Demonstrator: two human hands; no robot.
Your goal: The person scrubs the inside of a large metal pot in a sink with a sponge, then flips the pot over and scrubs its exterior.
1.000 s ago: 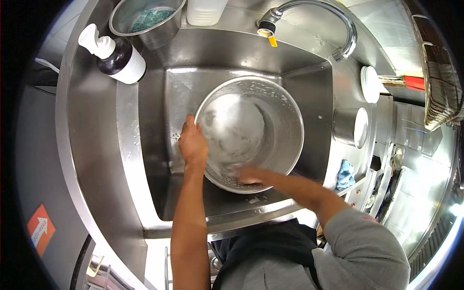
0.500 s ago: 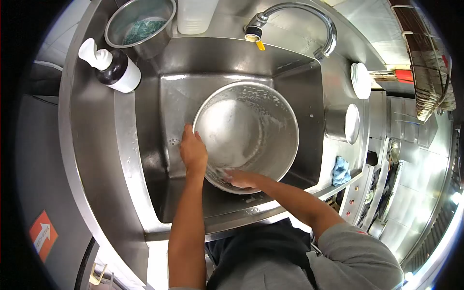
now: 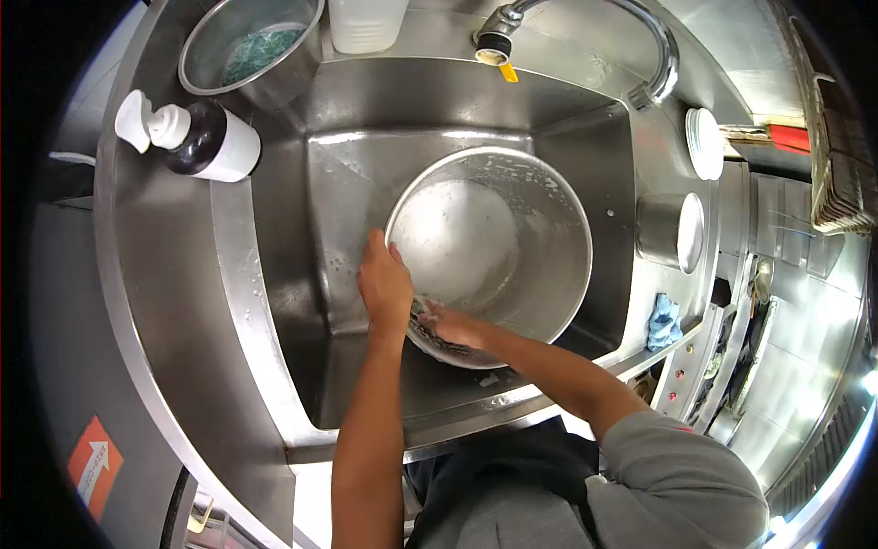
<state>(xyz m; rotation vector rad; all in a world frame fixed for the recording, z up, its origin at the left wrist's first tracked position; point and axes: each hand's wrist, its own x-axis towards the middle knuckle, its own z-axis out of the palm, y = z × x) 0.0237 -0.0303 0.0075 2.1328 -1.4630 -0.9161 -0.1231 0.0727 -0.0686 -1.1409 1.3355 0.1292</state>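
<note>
A large round metal bowl (image 3: 498, 233) stands in the steel sink (image 3: 357, 183), with whitish suds on its inner wall. My left hand (image 3: 384, 282) is closed round the bowl's left rim. Inside the bowl, at the lower left wall, my right hand (image 3: 448, 325) presses something against the metal. Its fingers are closed on a small object that is mostly hidden, too unclear to name.
A pump bottle (image 3: 219, 142) and a metal pot (image 3: 283, 78) holding green scrubbing material are at the upper left. The faucet (image 3: 663, 64) arches over the back right. A small metal container (image 3: 663, 231) and a blue cloth (image 3: 663, 322) sit on the right ledge.
My right hand has moved left along the bowl's lower inner wall, toward my left hand. My left hand stays on the rim. The whole view has shifted slightly.
</note>
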